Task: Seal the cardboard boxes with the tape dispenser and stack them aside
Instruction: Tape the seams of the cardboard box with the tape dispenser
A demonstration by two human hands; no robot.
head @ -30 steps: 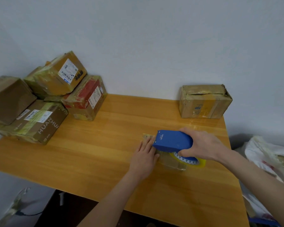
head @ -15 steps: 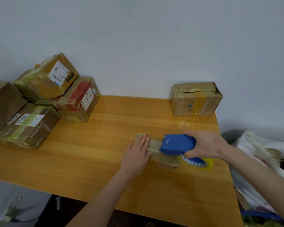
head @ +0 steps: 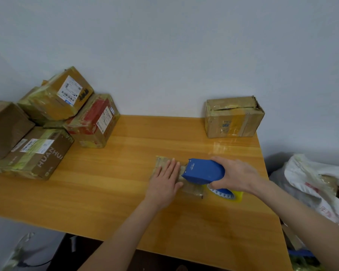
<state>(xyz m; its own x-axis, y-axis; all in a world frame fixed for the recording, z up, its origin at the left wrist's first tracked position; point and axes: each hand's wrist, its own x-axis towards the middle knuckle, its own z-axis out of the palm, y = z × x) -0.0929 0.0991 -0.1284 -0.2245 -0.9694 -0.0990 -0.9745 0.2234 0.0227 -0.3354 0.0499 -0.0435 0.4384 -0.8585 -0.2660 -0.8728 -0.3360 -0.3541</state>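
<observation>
Right of centre in the frame, the right hand (head: 237, 174) grips the blue tape dispenser (head: 204, 171) over a small flat box (head: 164, 162) on the table (head: 106, 192); the left hand (head: 164, 182) lies open and flat on the box, pinning it. Best practice, by judgement: keep that pressure and draw the dispenser straight along the seam. An unsealed box (head: 234, 117) waits at upper right; stacked boxes (head: 47, 124) occupy the left, clear of the stroke.

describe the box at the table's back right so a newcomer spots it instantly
Start at the wooden table and follow its far edge to the right corner by the wall. There a lone cardboard box stands apart from the pile of boxes at the left. Its top flap gapes open and its corner is torn.
</observation>
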